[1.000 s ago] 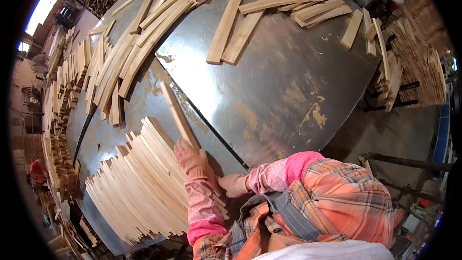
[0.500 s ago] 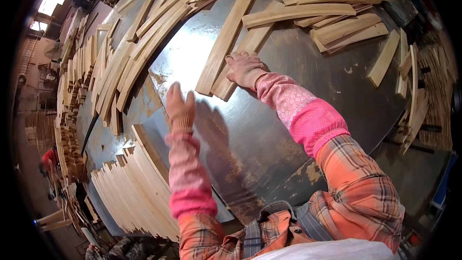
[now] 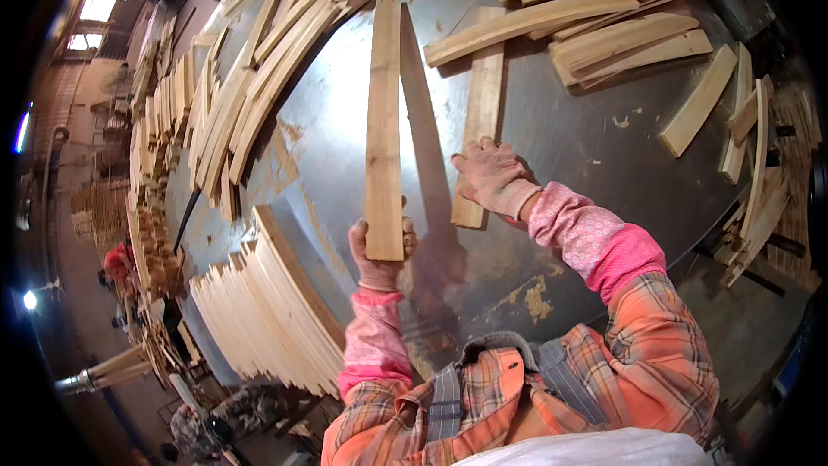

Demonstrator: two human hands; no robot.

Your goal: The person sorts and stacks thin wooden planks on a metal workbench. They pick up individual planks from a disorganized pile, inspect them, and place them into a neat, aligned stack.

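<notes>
Gripped at its near end, a long wooden slat (image 3: 385,129) is in my left hand (image 3: 379,250), raised off the metal table and pointing away from me. My thumb is on its left edge and fingers show at its right edge. My right hand (image 3: 493,174), in a pale knitted glove, rests over the near part of a second wooden slat (image 3: 484,95) lying on the table, its fingers curled at the edge. The far part of that second slat passes under a curved wooden piece (image 3: 526,26).
The grey metal table (image 3: 569,233) has sawdust patches. A tight row of slats (image 3: 267,311) stands at the near left. Loose curved pieces (image 3: 276,86) are heaped at the far left, others (image 3: 630,47) at the far right. A person in red (image 3: 118,263) is beyond the left edge.
My left hand, empty before, has taken hold of the left slat and lifted it from the table. My right hand has moved right and nearer, with the second slat turned straighter beneath it.
</notes>
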